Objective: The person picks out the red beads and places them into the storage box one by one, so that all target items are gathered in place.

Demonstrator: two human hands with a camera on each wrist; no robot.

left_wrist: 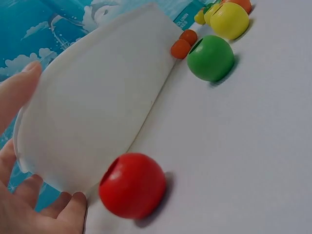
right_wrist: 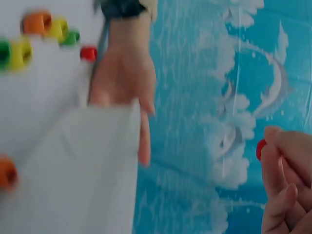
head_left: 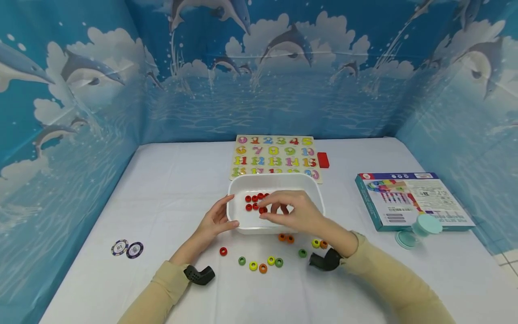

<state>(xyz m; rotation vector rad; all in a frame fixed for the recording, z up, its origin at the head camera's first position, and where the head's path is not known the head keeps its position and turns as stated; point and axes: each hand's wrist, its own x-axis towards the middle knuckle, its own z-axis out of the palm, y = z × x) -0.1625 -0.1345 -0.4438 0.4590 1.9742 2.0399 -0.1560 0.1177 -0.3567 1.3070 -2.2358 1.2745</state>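
Note:
A small red bead (right_wrist: pixel 261 149) is pinched between the thumb and forefinger of my right hand (head_left: pixel 293 209), over the white plastic tray (head_left: pixel 279 229). On the tray floor, several red beads (head_left: pixel 248 207) lie in two rough rows, partly covered by that hand in the head view. My left hand (head_left: pixel 216 220) grips the tray's left end, thumb and fingers spread around its wall. Just in front of the tray, near the left hand, one loose red bead (left_wrist: pixel 132 186) rests on the white cloth.
Green (head_left: pixel 242 260), yellow (head_left: pixel 253 266) and orange beads (head_left: pixel 263 268) are scattered before the tray. Behind it lies a number board (head_left: pixel 275 150) with a red block (head_left: pixel 323 160). Two poker chips (head_left: pixel 135 250) are left; a box (head_left: pixel 413 200) and mint-green stand (head_left: pixel 425 226) are right.

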